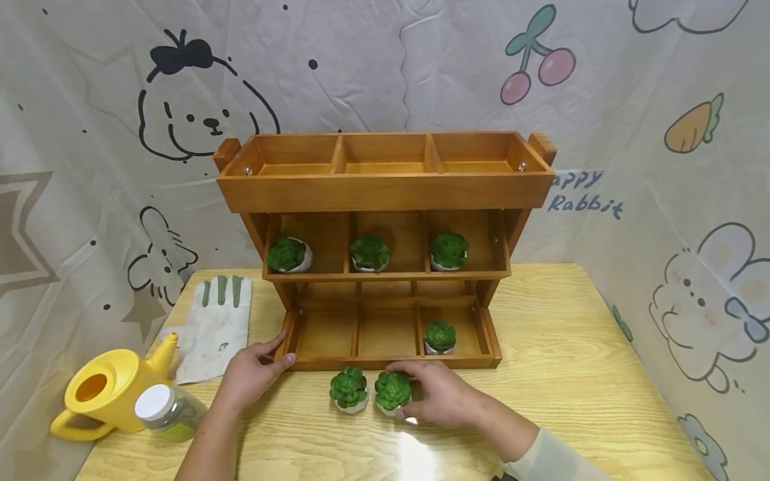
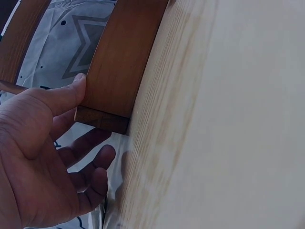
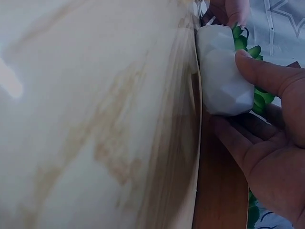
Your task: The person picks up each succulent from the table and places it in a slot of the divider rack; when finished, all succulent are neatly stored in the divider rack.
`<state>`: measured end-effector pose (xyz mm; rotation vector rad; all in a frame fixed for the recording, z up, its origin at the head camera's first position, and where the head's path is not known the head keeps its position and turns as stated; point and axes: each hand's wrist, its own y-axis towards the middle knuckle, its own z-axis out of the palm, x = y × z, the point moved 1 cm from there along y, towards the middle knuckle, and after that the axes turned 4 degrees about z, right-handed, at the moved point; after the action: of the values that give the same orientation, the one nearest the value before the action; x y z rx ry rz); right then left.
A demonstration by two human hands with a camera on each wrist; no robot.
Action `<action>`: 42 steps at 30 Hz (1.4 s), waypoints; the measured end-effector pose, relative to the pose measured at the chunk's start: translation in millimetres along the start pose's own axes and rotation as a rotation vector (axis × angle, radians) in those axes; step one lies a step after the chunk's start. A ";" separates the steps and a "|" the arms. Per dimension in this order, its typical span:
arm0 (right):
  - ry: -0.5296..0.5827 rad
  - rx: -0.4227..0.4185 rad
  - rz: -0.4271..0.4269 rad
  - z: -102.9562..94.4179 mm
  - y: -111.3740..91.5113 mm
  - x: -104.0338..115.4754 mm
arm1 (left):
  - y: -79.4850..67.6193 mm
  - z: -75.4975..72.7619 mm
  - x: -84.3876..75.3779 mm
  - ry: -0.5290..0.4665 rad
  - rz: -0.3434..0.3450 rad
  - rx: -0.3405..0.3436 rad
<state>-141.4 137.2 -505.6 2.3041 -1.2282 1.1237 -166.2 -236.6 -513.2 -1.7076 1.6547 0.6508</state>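
A three-tier wooden shelf point(image 1: 385, 194) stands at the middle of the table. My left hand point(image 1: 249, 375) grips its lower left corner; in the left wrist view the thumb point(image 2: 71, 95) lies on the front board and the other fingers reach round the end. In front of the bottom tier, my right hand point(image 1: 442, 393) holds a small green potted succulent point(image 1: 393, 390) between thumb and fingers. Its white faceted pot point(image 3: 228, 90) shows in the right wrist view. Close on its left stands another potted succulent point(image 1: 349, 389).
Three potted succulents, one being the left one point(image 1: 289, 254), sit in the middle tier. A further succulent point(image 1: 440, 337) occupies the bottom right compartment. At the left are a yellow watering can point(image 1: 117, 384), a white-lidded jar point(image 1: 171, 414) and a glove point(image 1: 216, 331).
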 end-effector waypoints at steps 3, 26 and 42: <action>0.017 -0.001 -0.010 -2.7 0.2 1.6 | 0.1 -0.1 -0.3 -0.003 -0.001 0.001; 0.114 -0.090 -0.019 -24.7 10.9 19.1 | 0.3 0.2 0.7 0.004 -0.003 -0.001; 0.121 -0.157 -0.012 -30.8 32.7 24.3 | -0.2 -0.1 1.4 0.005 0.005 0.002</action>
<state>-175.0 121.7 -470.4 2.0945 -1.2097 1.1030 -165.9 -237.6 -514.2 -1.7060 1.6631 0.6477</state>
